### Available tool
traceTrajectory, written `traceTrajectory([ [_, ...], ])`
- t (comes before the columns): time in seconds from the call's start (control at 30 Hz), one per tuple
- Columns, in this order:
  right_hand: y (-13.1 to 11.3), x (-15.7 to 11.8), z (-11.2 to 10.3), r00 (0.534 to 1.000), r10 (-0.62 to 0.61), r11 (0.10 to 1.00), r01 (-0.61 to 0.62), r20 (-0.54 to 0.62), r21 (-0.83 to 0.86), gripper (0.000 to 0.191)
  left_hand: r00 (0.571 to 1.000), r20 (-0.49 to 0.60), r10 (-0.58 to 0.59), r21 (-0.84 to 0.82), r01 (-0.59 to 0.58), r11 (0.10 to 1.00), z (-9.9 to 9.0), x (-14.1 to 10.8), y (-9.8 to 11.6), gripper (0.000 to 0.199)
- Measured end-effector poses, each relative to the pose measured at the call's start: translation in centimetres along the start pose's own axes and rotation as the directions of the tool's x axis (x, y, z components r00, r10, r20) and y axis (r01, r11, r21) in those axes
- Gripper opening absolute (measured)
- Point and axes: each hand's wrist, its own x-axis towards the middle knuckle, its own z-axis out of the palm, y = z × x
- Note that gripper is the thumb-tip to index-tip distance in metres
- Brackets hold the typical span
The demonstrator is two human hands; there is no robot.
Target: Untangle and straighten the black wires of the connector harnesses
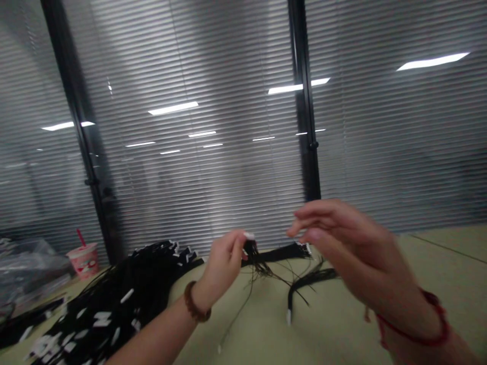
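My left hand pinches a small bundle of thin black wires between thumb and fingers, with a white connector showing at its top. Loose strands hang from it onto the table. My right hand is blurred and hovers just to the right, fingers apart, touching nothing. Below it lies a curved black wire bundle ending in a white connector. A large heap of black wires with white connectors spreads to the left of my left forearm.
A pale green table runs under everything. At the far left stand a pink paper cup with a red straw and a clear plastic bag. Behind the table rises a glass partition with slatted blinds and black frames.
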Motion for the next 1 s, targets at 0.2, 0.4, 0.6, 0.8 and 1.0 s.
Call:
traceTrajectory([
  [0.2,2.8,2.7,4.8,0.937,0.201,0.978,-0.206,0.284,-0.014,0.051,0.958,-0.177,-0.226,-0.222,0.185,0.957,-0.9,4.3,2.8,0.04],
  [0.4,0.8,2.7,3.7,0.886,0.286,0.939,-0.334,0.364,0.077,0.013,0.959,0.08,-0.272,-0.356,0.282,0.891,-1.5,1.2,4.4,0.035],
  [0.6,-0.1,5.5,3.1,0.93,0.248,0.946,-0.173,-0.27,0.274,0.019,0.837,0.543,-0.069,-0.271,0.252,0.929,-3.9,-0.9,5.3,0.027],
  [0.8,-1.3,4.9,4.2,0.761,0.183,0.924,0.083,-0.622,0.373,0.013,0.839,0.538,0.081,-0.048,-0.066,0.997,-6.2,-0.4,3.3,0.045],
  [1.0,-0.1,5.2,3.3,0.701,0.183,0.839,0.254,-0.689,0.481,0.013,0.705,0.693,0.149,-0.084,-0.127,0.988,-6.5,-0.4,0.4,0.068],
])
